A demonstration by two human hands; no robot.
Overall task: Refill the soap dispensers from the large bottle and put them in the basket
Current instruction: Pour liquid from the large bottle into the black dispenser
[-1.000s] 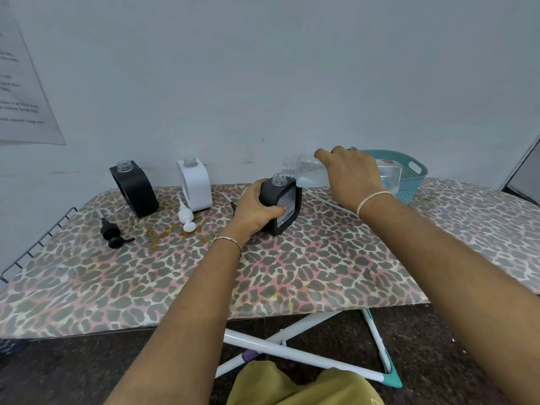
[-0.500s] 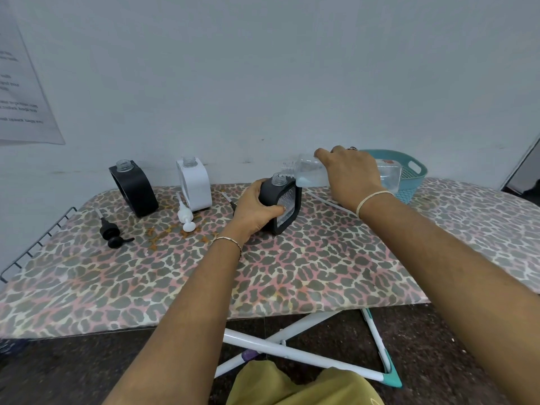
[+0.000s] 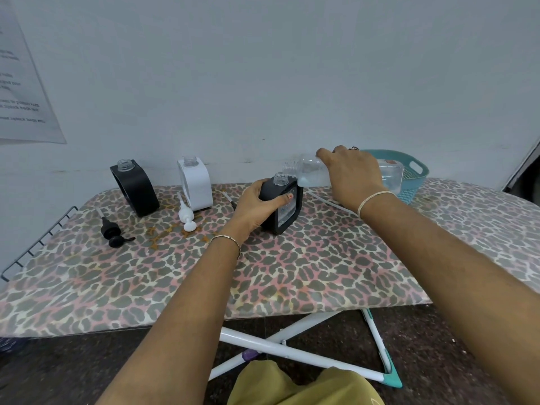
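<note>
Left hand (image 3: 257,209): fingers wrapped round the uncapped black dispenser (image 3: 285,206), standing upright.
Right hand (image 3: 350,176): clasps the tipped large bottle (image 3: 309,171), mouth at the dispenser's neck; this looks like the first refill.
Left of left hand: white dispenser (image 3: 195,185) and second black dispenser (image 3: 134,185), both open and apparently unfilled.
Beyond right hand: basket (image 3: 415,176), no dispenser visible inside.

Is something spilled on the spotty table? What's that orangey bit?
Yes, one thing looks odd. Orange-brown blotches stain the leopard-print cover between the black pump and the white pump, which both lie loose there. I cannot tell whether it is a fresh spill or an old mark.
</note>
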